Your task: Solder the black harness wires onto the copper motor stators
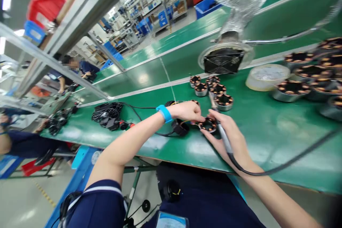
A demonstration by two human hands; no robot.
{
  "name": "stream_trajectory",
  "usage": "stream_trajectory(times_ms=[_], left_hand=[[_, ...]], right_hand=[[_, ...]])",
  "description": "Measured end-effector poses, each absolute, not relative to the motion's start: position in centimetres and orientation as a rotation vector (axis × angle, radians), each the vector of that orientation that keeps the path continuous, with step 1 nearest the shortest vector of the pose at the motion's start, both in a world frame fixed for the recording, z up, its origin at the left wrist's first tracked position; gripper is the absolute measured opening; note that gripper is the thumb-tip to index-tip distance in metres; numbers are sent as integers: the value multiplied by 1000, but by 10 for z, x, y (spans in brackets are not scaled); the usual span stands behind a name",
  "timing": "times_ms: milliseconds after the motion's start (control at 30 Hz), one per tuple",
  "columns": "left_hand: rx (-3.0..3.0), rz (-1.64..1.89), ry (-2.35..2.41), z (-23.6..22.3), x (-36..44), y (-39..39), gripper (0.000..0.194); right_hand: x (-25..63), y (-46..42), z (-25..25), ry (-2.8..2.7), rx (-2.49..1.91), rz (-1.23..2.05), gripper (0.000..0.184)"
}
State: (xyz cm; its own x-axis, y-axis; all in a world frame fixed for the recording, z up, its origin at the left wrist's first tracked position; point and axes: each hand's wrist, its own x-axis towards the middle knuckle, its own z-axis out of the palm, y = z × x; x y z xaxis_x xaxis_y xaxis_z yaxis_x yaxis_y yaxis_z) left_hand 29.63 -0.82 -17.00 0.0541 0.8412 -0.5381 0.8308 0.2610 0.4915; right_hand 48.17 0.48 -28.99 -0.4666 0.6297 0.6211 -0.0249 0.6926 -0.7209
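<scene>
Wound motor stator (207,124) flat on green bench (267,128), near front edge, left of middle. Left hand (187,111), blue wrist strap (164,113), fingertips pinched on stator's left rim. Right hand (229,139) gripping soldering iron (220,128) pen-fashion, fingers curled round barrel, tip at stator top, probably on a lead. Best kept: stator pinned still, tip steady, cable (280,165) slack. More stators (213,91) toward back edge; fume extractor (223,60) behind.
</scene>
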Motion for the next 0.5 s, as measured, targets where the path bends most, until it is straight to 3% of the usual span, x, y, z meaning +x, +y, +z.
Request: stream_trajectory(times_ms=[233, 400, 500], left_hand=[[1144, 283, 1467, -177, 277, -24, 26], [1064, 453, 1446, -191, 263, -41, 51], [1119, 532, 1527, -193, 261, -47, 56]], right_hand=[[478, 4, -292, -1866, -497, 805, 65], [477, 5, -293, -1852, -501, 730, 66], [478, 4, -296, -1878, -526, 765, 67]])
